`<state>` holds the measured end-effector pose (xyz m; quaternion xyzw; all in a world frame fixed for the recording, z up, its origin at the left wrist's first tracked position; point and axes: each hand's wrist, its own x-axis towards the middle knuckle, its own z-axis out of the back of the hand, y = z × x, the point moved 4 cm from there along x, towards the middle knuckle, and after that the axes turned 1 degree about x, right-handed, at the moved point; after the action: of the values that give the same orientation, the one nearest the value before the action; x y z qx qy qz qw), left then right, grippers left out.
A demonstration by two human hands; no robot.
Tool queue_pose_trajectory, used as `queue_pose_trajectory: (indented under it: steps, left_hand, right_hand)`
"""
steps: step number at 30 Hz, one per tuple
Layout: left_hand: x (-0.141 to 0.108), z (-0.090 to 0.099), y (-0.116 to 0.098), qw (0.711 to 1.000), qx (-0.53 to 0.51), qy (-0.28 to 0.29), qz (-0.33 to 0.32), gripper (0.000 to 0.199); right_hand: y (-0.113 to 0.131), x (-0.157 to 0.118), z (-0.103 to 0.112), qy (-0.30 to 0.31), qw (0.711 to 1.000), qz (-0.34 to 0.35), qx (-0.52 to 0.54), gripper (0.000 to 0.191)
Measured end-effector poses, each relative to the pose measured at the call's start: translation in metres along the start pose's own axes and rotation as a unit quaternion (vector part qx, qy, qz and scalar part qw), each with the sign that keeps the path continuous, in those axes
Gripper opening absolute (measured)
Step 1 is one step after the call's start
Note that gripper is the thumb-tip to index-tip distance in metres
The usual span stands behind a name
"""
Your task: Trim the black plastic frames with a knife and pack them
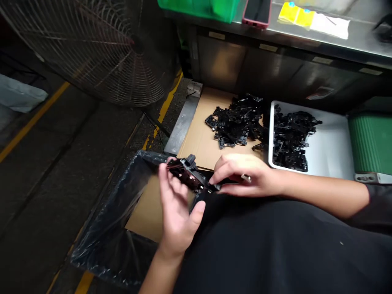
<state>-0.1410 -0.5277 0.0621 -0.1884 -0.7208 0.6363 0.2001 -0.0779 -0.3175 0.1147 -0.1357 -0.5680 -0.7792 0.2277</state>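
Observation:
A black moulded plastic part (186, 173) with small pale spots is held up between my two hands, over the edge of a lined bin. My left hand (177, 212) is palm up, its fingers curled against the part's left end and its thumb standing apart. My right hand (241, 175) pinches the part's right end between thumb and fingers. A short metal tip (246, 178) sticks out of the right palm; the rest of that tool is hidden. Similar black parts lie in a loose pile (239, 122) beyond my hands.
A white tray (330, 139) holds more black parts, with a green ribbed container (372, 143) beside it. The pile lies on cardboard (196, 143). Below left is the bin with black plastic lining (101, 237). A large fan (122, 49) stands upper left; a phone (257, 12) lies on the metal bench.

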Motion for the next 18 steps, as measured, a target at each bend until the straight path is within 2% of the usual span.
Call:
queue_pose_trajectory:
  steps: [2, 4, 6, 9, 12, 14, 16, 18]
  left_hand:
    - [-0.012, 0.002, 0.033, 0.987, -0.120, 0.010, 0.104, 0.088]
    - [-0.025, 0.011, 0.071, 0.967, -0.184, -0.023, 0.177, 0.080]
    - [-0.035, 0.032, 0.115, 0.958, -0.150, -0.084, 0.227, 0.074]
    - [-0.040, 0.081, 0.185, 0.945, -0.017, -0.173, 0.276, 0.069]
    - [-0.031, 0.135, 0.257, 0.917, 0.084, -0.226, 0.317, 0.058]
    - [-0.018, 0.160, 0.303, 0.902, 0.152, -0.221, 0.337, 0.048]
    - [-0.002, 0.169, 0.342, 0.900, 0.209, -0.185, 0.336, 0.042]
    - [0.015, 0.164, 0.374, 0.911, 0.250, -0.130, 0.302, 0.042]
  right_hand:
    - [-0.021, 0.002, -0.026, 0.071, 0.997, -0.019, -0.008, 0.025]
    - [-0.047, 0.000, -0.059, 0.140, 0.989, -0.057, -0.005, 0.027]
    - [-0.073, -0.006, -0.090, 0.168, 0.980, -0.108, -0.005, 0.027]
    - [-0.107, -0.022, -0.121, 0.163, 0.961, -0.225, -0.001, 0.042]
    - [-0.131, -0.045, -0.126, 0.146, 0.926, -0.347, -0.005, 0.038]
    - [-0.142, -0.063, -0.122, 0.131, 0.902, -0.411, -0.010, 0.027]
    - [-0.150, -0.080, -0.119, 0.118, 0.881, -0.458, -0.009, 0.021]
    - [-0.156, -0.096, -0.121, 0.111, 0.864, -0.491, 0.000, 0.017]
